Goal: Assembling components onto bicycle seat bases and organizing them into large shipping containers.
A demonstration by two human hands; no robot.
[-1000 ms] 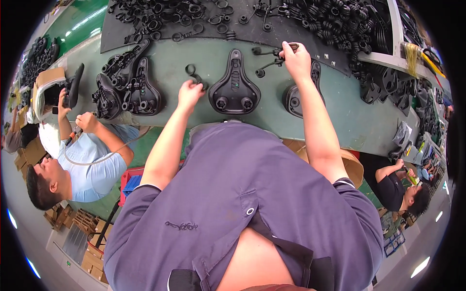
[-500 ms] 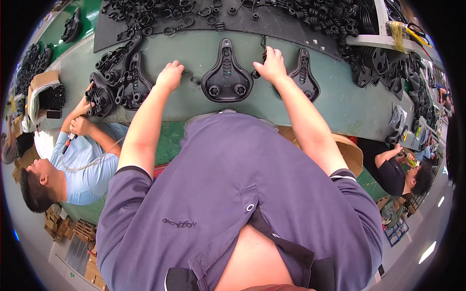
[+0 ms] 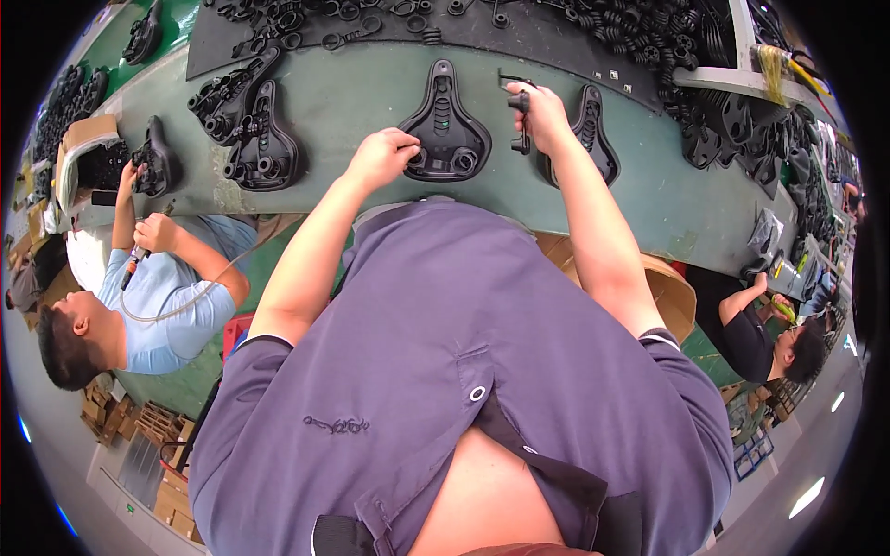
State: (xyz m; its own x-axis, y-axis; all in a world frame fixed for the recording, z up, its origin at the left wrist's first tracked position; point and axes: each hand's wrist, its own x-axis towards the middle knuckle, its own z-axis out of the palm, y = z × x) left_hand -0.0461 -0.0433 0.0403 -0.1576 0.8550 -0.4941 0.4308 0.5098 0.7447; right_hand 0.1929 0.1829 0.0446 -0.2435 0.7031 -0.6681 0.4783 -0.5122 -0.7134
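A black bicycle saddle lies upside down on the bench in front of me, its nose pointing away. Two round mounts show inside its wide end. My left hand is closed in a pinch at the left mount, and whatever is between the fingertips is hidden. To the right of the saddle, my right hand grips a black bracket with rod-like ends, held above the bench. Another upturned saddle lies partly behind my right hand and wrist.
Upturned saddles with fitted parts lie at left. Loose black rings and coil springs cover a dark mat along the far side. One co-worker sits left with a corded driver and a saddle; another works right. A metal frame stands far right.
My left hand has moved right to the middle saddle's left mount. My right hand has lifted the black bracket off the bench. The left co-worker's saddle has moved away to the left.
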